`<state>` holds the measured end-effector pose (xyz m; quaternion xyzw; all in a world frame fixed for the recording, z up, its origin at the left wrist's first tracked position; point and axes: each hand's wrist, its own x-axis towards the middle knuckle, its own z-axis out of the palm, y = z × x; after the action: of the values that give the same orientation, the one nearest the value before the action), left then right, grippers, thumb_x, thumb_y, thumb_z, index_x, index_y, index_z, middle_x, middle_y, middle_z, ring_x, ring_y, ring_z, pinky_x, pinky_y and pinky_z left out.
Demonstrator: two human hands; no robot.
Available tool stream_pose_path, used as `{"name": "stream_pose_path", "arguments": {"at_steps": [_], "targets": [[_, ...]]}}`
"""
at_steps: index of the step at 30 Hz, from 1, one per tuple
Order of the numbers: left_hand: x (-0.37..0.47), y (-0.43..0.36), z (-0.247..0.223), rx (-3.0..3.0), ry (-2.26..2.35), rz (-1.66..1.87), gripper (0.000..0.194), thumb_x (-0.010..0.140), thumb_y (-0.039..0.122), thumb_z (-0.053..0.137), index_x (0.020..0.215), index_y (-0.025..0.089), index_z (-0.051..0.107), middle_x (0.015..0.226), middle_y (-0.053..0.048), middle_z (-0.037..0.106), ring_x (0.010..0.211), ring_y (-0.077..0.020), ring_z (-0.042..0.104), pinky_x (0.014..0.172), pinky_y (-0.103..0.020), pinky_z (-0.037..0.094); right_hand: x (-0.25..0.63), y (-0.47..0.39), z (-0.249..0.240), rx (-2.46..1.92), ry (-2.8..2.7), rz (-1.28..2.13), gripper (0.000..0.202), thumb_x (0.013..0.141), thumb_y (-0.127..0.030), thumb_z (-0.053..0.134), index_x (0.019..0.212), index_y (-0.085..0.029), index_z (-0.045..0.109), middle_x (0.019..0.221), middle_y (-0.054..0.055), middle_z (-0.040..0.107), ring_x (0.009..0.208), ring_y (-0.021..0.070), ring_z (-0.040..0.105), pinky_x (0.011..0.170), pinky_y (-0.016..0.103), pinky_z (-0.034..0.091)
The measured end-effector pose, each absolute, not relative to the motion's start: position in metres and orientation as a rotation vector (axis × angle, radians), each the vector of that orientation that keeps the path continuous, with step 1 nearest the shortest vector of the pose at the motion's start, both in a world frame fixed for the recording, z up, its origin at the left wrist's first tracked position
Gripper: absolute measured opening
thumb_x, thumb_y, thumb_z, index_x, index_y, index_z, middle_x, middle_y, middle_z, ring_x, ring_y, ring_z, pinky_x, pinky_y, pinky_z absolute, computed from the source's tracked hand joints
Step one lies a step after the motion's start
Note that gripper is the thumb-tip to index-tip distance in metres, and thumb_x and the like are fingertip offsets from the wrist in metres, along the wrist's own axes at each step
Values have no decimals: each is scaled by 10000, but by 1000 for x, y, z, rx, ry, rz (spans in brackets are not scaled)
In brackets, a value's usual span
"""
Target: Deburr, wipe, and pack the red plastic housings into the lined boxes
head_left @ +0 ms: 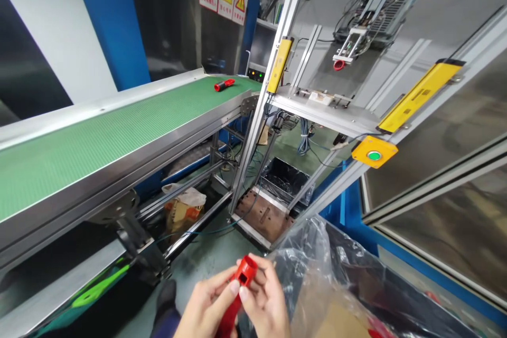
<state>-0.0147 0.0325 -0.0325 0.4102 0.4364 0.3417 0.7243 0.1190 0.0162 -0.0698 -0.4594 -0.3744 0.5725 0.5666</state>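
A red plastic part (pixel 246 269) with a round open end and a square hole is held between both hands at the bottom centre. My left hand (pixel 208 303) grips it from the left, thumb against its side. From the right, my right hand (pixel 267 296) closes on the same part, its thumb close to the left one. The lower end of the part is partly hidden by the fingers. A red and black part (pixel 224 85) lies on the green conveyor belt (pixel 119 132), well ahead of my hands.
A metal frame carries yellow sensor bars (pixel 422 96) and a green button box (pixel 374 151). Beyond it hangs a machine arm with a red piece (pixel 339 65). Clear plastic bagging (pixel 312 259) lines a box at lower right. A paper bag (pixel 184 211) sits under the conveyor.
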Motion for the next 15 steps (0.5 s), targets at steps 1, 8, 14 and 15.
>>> {"name": "stream_pose_path", "arguments": {"at_steps": [1,8,14,15], "targets": [[-19,38,-37,928,950,735,813,796,744,573,1308,112,580,728,-68,675,468,-154,581,460,-227,458,121,22,-72,-1093,-946,1336,568,791,-549,707,1219,-233,508,1187,151,686,1045,255,687,884,363,569],[-60,100,-77,1450,947,510,810,796,692,597,1356,111,524,532,27,518,469,-130,461,455,-186,374,119,79,-72,-1059,-2224,406,400,806,-494,701,1107,-242,626,942,58,731,827,244,679,722,330,554],[-116,179,-94,2028,713,439,764,802,686,578,1414,234,507,755,-63,699,687,-233,656,704,-264,554,91,132,-42,-1015,-2447,-122,207,940,-338,524,773,-245,605,557,-18,595,498,169,502,523,300,421],[-133,189,-89,2116,727,523,745,786,694,592,1390,261,537,850,-85,723,773,-258,681,787,-296,564,94,142,-31,-1091,-2377,-71,158,908,-359,574,804,-253,627,607,-6,625,547,181,534,561,309,438]]}}
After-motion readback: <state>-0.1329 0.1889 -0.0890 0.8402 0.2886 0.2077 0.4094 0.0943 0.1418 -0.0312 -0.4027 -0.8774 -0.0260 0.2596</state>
